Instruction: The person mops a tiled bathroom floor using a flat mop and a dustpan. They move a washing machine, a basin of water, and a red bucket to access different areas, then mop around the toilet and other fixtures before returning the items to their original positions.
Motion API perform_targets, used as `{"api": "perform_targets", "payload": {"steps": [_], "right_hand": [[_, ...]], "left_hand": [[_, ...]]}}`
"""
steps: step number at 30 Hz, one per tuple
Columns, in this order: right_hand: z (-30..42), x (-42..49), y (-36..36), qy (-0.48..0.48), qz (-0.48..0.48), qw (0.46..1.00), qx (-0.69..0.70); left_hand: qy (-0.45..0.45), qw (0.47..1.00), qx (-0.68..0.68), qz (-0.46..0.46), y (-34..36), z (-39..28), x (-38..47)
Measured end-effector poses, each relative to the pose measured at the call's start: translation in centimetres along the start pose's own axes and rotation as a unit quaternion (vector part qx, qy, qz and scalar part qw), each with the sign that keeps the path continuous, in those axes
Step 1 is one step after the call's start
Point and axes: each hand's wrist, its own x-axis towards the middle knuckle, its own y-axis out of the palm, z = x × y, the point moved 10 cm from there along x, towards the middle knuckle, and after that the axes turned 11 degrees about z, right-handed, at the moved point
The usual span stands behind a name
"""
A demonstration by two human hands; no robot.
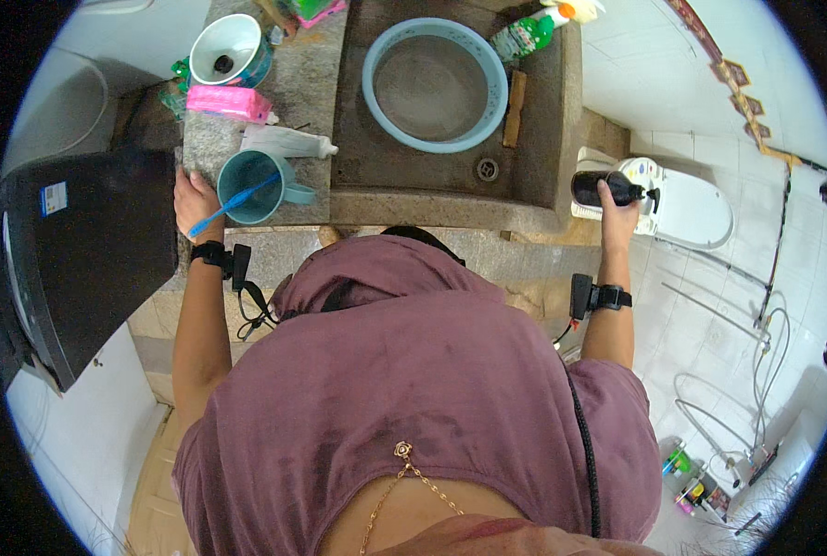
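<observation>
My right hand (618, 215) grips a dark pump bottle (598, 187), which lies sideways to the right of the stone sink, its black pump head pointing right. My left hand (196, 201) rests at the left edge of the stone counter (302, 90), beside a teal plastic mug (229, 174). A blue toothbrush (236, 201) leans across the mug's mouth, its handle end reaching over my left hand. Behind the mug lies a white toothpaste tube (285, 142). In the stone sink (413, 174) sits a light blue basin (375, 118) that appears to hold water.
Left of the counter stands a large black-topped appliance (100, 243). Behind are a pink packet (226, 103) and a white-lined tub (212, 42). The sink holds a green spray bottle (525, 38) and a wooden piece (515, 108). A white toilet-like fixture (691, 201) and hoses (758, 375) are right.
</observation>
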Motion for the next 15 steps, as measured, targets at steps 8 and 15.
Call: {"api": "perform_targets", "payload": {"steps": [8, 15], "right_hand": [[-6.2, -5.5, 1.3, 0.063, -0.034, 0.997, 0.014], [-9.6, -6.3, 2.9, 0.025, 0.055, 0.99, 0.13]], "left_hand": [[0.024, 1.0, -0.002, 0.009, 0.7, 0.4, 0.4], [-0.009, 0.999, -0.016, 0.041, 0.3, 0.4, 0.2]]}}
